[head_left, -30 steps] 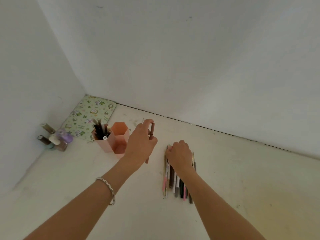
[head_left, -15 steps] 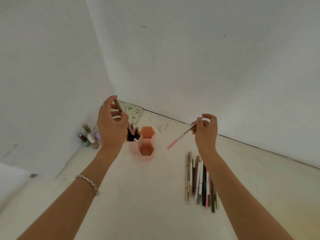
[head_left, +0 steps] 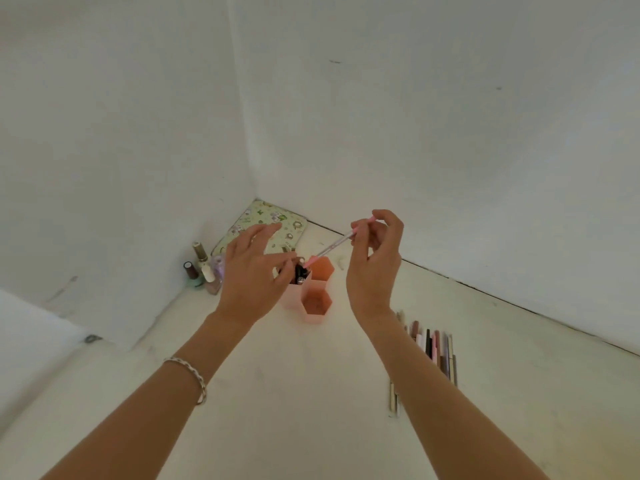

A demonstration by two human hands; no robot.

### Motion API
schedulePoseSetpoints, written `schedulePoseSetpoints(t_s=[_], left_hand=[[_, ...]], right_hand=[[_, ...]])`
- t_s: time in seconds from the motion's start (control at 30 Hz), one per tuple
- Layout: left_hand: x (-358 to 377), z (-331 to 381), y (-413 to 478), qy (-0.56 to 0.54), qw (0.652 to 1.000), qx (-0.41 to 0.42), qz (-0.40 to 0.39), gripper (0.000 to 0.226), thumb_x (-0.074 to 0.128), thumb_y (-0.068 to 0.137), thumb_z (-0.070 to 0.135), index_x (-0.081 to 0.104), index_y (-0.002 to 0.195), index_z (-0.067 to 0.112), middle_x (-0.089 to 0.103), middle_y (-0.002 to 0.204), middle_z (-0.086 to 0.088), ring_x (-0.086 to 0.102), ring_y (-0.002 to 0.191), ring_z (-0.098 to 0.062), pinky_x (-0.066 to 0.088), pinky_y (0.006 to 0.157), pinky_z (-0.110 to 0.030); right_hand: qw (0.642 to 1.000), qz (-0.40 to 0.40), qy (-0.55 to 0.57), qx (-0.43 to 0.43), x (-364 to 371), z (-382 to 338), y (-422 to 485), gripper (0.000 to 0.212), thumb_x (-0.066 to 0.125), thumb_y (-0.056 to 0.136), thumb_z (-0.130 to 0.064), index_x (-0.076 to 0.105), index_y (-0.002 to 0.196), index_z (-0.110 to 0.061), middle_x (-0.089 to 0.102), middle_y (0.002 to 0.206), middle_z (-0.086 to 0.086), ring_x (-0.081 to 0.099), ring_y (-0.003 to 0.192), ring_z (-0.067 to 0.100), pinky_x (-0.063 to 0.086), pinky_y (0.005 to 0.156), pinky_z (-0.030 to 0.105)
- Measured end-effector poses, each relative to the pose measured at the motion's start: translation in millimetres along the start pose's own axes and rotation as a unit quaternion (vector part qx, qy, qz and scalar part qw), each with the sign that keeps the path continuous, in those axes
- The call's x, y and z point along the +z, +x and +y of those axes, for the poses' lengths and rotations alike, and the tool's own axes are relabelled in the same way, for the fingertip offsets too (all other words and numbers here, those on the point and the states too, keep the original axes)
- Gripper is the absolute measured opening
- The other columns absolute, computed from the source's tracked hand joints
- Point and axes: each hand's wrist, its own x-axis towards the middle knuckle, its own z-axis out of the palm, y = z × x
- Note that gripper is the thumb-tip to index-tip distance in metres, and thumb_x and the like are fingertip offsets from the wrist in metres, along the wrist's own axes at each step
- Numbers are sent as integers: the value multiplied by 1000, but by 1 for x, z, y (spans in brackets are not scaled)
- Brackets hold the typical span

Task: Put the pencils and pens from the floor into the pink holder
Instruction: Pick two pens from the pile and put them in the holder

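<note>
The pink holder (head_left: 305, 310) of hexagonal compartments stands on the floor near the room's corner. Its left compartment holds several dark pens (head_left: 300, 274); the front one looks empty. My left hand (head_left: 254, 271) hovers over the left compartment with fingers spread, holding nothing. My right hand (head_left: 374, 265) pinches a pink and white pen (head_left: 332, 245), tilted with its pink lower tip just above the holder's rim. Several pencils and pens (head_left: 433, 346) lie in a row on the floor to the right, partly hidden by my right forearm.
Small nail polish bottles (head_left: 200, 270) stand against the left wall. A green patterned pouch (head_left: 268, 218) lies in the corner behind the holder. White walls close the space at left and back.
My left hand came down to the holder and let go of the brown pencil. My right hand carried the pink pen left toward the holder. The camera view shifted right.
</note>
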Motion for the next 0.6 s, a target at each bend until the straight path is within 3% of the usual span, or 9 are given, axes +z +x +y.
schedulePoseSetpoints(t_s=[0.1, 0.17, 0.23, 0.33, 0.47, 0.53, 0.6], left_hand=[[-15, -8, -1, -14, 997, -48, 53, 46, 48, 92, 34, 59, 134, 20, 41, 151, -11, 42, 134, -31, 33, 107, -48], [-28, -13, 2, -66, 984, -98, 131, 51, 49, 92, 30, 49, 142, 16, 37, 150, -13, 42, 132, -28, 36, 107, -50], [-37, -15, 4, -97, 975, -114, 166, 51, 50, 91, 25, 47, 141, 14, 38, 148, -12, 40, 131, -22, 36, 108, -47], [-43, -12, 7, -138, 969, -127, 163, 49, 49, 91, 22, 49, 139, 15, 39, 146, -8, 37, 134, -17, 35, 110, -44], [-37, 2, 4, -175, 965, -127, 151, 43, 53, 87, 10, 54, 131, 10, 46, 135, -8, 47, 124, -23, 42, 104, -40], [-28, 18, -3, -191, 965, -108, 144, 37, 54, 85, 5, 56, 122, 10, 50, 121, -2, 54, 108, -21, 47, 93, -35], [-13, 42, -11, -216, 967, -77, 112, 26, 53, 84, 7, 56, 109, 14, 51, 105, 4, 55, 88, -13, 48, 77, -25]], right_hand=[[1000, -14, -16, -15, 8, 2, -3, 19, 47, 101, -21, 44, 114, -34, 67, 94, -4, 65, 87, 10, 54, 79, 32], [998, -35, -40, -33, 11, 4, -6, 20, 47, 101, -19, 43, 115, -34, 67, 96, -2, 64, 87, 11, 51, 79, 24], [993, -69, -75, -51, 15, 8, -8, 19, 47, 102, -20, 43, 113, -36, 64, 92, -5, 61, 82, 11, 48, 75, 19], [978, -136, -134, -82, 20, 14, -13, 11, 47, 101, -21, 47, 105, -31, 58, 87, -8, 57, 79, 13, 48, 72, 24], [927, -213, -241, -191, 22, 33, -30, 9, 62, 89, -10, 70, 94, -10, 63, 115, 8, 59, 98, 23, 44, 90, 31], [937, -191, -236, -171, 15, 35, -33, 21, 59, 87, -14, 69, 106, -11, 59, 123, 8, 56, 104, 19, 42, 95, 33], [962, -119, -210, -130, 1, 36, -27, 31, 51, 86, -15, 64, 114, -12, 58, 121, 3, 54, 108, 16, 45, 96, 35]])
